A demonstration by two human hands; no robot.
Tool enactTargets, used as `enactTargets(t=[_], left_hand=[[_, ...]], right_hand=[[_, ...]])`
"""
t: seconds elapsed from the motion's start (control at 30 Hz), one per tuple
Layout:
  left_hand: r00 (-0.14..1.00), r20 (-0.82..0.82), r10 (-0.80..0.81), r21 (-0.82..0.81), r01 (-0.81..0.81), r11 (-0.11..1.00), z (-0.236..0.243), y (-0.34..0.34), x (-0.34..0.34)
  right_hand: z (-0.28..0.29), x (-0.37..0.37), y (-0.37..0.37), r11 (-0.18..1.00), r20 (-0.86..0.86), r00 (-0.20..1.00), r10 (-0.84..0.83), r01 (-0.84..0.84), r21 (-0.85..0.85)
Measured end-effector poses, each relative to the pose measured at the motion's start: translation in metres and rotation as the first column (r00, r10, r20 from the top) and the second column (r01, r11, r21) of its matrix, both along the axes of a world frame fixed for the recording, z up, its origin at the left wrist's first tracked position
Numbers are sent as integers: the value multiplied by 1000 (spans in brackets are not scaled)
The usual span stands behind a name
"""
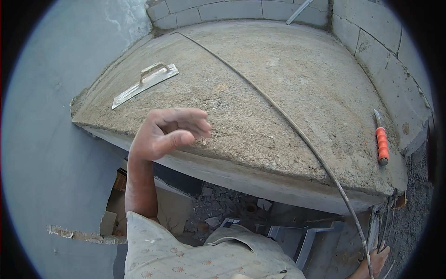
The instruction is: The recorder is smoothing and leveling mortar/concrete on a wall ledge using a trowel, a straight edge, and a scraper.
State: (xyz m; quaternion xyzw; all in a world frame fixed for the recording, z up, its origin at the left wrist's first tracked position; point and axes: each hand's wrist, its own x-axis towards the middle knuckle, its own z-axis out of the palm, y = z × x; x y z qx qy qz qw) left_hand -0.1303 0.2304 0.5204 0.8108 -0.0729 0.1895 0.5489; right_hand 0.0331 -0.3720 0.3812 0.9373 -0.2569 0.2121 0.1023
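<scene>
Concrete makes up the largest thing in view: a broad grey slab (288, 88) with a rough, sandy, freshly floated top and a smoother, paler front edge that curves across the middle of the picture. Pale grey masonry blocks (371, 23) with dark joints wall it in along the far edge and the right edge. To the left of the slab stands a smooth grey plastered wall (42, 139), broken open near its foot. Below the front edge lies grey rubble (218, 207) beside a grey metal frame (302, 237).

A long, thin, mortar-crusted rod (278, 114) runs from the far left corner diagonally across the slab to the front right corner and on down past it. The right hand (374, 262), low beyond that corner, has its fingers around the rod's lower end.

Near the left edge lies a flat rectangular metal plastering float with a raised handle (146, 83), dusted with cement. Near the right edge lies a small trowel with a ribbed orange handle (382, 142), blade pointing to the far edge.

The left hand (167, 132) is raised over the front edge, half open, fingers loosely curled, holding nothing.
</scene>
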Motion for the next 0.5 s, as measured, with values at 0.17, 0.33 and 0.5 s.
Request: enactTargets(t=[0.17, 0.33, 0.5], left_hand=[[554, 287, 781, 432, -803, 411, 33, 171, 5], [286, 87, 954, 771, -626, 118, 15, 251, 14], [474, -37, 880, 650, -658, 382, 21, 215, 39]], right_hand=[[15, 0, 22, 999, -55, 998, -41, 41, -2], [23, -9, 30, 999, -48, 999, -6, 3, -49], [32, -10, 42, 996, -92, 993, -76, 71, -49]])
